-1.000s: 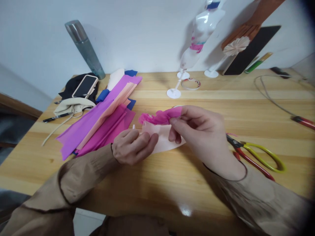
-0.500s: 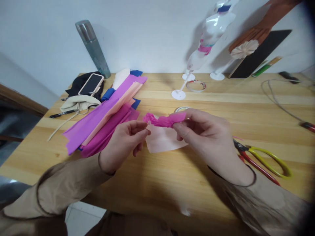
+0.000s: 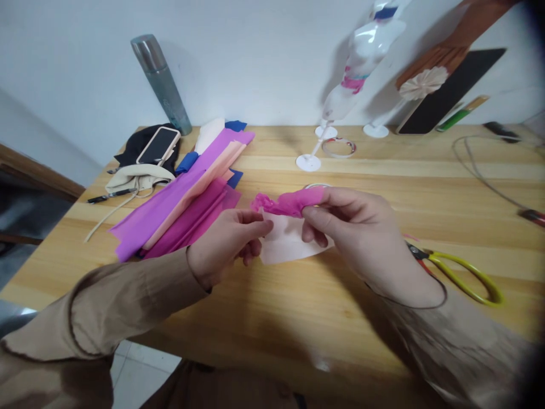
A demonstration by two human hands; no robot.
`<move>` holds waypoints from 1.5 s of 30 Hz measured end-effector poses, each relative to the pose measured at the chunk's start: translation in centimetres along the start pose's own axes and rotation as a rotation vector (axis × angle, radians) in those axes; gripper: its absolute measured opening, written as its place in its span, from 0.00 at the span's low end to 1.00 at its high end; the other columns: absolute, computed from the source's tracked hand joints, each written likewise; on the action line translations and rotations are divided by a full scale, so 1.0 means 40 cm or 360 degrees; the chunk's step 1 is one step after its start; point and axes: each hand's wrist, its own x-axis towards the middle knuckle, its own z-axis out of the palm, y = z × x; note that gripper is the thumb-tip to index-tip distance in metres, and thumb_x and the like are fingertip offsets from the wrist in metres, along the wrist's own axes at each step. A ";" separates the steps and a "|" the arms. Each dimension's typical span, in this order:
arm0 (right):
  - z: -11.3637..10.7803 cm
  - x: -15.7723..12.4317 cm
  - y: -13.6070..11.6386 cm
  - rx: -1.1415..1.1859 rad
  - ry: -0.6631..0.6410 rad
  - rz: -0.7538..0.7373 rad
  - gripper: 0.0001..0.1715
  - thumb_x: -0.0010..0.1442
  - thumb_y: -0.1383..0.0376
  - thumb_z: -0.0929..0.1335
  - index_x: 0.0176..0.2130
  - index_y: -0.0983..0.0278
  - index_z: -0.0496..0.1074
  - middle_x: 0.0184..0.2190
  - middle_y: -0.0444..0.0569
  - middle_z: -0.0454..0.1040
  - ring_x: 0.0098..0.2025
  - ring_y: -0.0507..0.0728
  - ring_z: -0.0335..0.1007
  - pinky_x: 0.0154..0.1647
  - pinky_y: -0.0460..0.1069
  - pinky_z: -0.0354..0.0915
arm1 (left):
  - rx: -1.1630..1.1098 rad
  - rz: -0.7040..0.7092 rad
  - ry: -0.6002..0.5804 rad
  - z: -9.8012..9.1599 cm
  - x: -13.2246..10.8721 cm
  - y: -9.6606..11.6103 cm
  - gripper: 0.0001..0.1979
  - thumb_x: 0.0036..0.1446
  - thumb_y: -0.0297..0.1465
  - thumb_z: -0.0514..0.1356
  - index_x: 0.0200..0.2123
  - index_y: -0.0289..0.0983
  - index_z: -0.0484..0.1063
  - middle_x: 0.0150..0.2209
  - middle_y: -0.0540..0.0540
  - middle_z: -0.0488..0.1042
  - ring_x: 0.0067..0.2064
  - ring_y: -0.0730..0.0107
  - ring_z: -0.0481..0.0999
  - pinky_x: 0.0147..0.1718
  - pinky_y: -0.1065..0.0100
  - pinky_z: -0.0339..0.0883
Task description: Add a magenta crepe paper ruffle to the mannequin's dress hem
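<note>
My right hand [image 3: 361, 236] pinches a crumpled strip of hot pink crepe paper [image 3: 283, 203] between thumb and fingers, and a pale pink sheet [image 3: 285, 244] hangs below it over the wooden table [image 3: 272, 318]. My left hand [image 3: 227, 241] sits just left of the pale sheet, its thumb and fingers closed together at the sheet's left edge. What the left fingertips hold is too small to make out. Both wrists wear tan sleeves.
A stack of purple, pink and blue crepe sheets [image 3: 183, 199] lies to the left. Behind it are a phone [image 3: 158, 145] on dark cloth, a pen [image 3: 108, 196] and a metal flask [image 3: 160, 82]. Yellow-handled scissors [image 3: 460, 272] lie at the right. White stands [image 3: 309, 162], a tape ring [image 3: 338, 147] and a cable [image 3: 477, 170] are at the back.
My left hand rose from the table, then moved right to the pale sheet's left edge. My right hand stayed on the pink strip.
</note>
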 end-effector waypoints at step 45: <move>-0.046 0.028 -0.014 -0.0088 -0.0329 -0.0004 0.14 0.60 0.54 0.69 0.34 0.61 0.74 0.19 0.44 0.75 0.19 0.50 0.65 0.19 0.47 0.60 | -0.0290 -0.0029 0.0023 0.033 0.020 -0.012 0.09 0.57 0.25 0.58 0.24 0.35 0.66 0.13 0.56 0.57 0.14 0.83 0.53 0.13 0.77 0.39</move>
